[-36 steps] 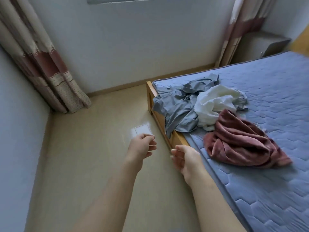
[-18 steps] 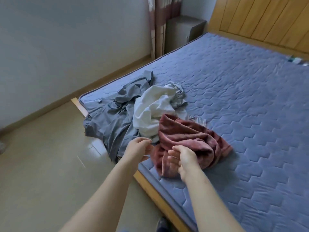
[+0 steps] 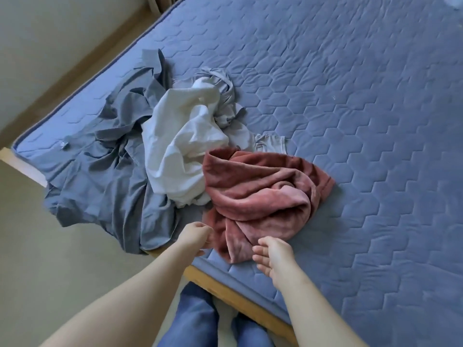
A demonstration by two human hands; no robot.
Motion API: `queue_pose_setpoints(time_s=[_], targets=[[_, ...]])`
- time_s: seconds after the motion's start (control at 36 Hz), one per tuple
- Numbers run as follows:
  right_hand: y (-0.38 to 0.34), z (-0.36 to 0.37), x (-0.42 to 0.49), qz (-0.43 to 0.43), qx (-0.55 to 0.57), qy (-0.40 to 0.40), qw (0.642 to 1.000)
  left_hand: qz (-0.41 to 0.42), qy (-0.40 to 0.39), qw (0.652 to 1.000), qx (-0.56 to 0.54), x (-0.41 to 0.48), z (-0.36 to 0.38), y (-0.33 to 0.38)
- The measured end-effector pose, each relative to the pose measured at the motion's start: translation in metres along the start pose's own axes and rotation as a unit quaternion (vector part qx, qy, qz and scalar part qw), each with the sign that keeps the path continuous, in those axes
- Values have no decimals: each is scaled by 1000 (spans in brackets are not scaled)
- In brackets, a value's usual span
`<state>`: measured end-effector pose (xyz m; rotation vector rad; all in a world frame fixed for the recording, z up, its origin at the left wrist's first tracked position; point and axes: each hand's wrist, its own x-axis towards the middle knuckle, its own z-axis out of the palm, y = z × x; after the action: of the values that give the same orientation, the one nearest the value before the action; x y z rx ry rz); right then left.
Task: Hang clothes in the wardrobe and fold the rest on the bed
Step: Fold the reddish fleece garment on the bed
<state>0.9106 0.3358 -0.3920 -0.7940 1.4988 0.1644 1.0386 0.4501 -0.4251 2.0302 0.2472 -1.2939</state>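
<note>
step: picking the first piece off the pile. my guess is the red fleecy garment (image 3: 263, 196), since both hands are right at its near edge.
where it is: crumpled on the mattress (image 3: 375, 121), close to the bed's 6 o'clock edge. the white garment (image 3: 180, 146) touches it at 10 o'clock, and the grey-blue garment (image 3: 107, 171) lies at 9 o'clock, spilling over the wooden frame (image 3: 220, 289).
left hand (image 3: 198, 236): fingers curled right against the red hem at 7 o'clock. honestly can't tell if it's pinching cloth or just touching it.
right hand (image 3: 273, 256): loose and relaxed, holding nothing, just beside the hem at 6 o'clock.
how i'd do it: take two separate points on the hem or shoulders, lift straight up and shake it so it hangs flat. watch it doesn't drag the white one along.
after that: find the collar before deciding hanger or fold.
labels: no brand or writing readable anywhere. the small pale tag (image 3: 65, 145) on the grey-blue one is too tiny to read.
</note>
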Motion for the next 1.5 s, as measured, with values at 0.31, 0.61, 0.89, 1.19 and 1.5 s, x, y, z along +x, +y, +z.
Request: queue_pose_setpoints(time_s=[0.31, 0.61, 0.89, 1.19, 1.5], targets=[[-14, 33, 71, 59, 75, 40, 995, -77, 0, 997, 20, 106, 0, 1], [16, 18, 97, 80, 104, 76, 988, -37, -59, 997, 34, 160, 20, -13], [18, 11, 68, 59, 94, 47, 993, -52, -164, 975, 141, 86, 26, 10], [-6, -28, -5, -66, 107, 7, 992, 127, -58, 986, 88, -12, 30, 66], [-22, -76, -91, -421, -72, -48, 903, 319, -17, 943, 99, -128, 74, 99]])
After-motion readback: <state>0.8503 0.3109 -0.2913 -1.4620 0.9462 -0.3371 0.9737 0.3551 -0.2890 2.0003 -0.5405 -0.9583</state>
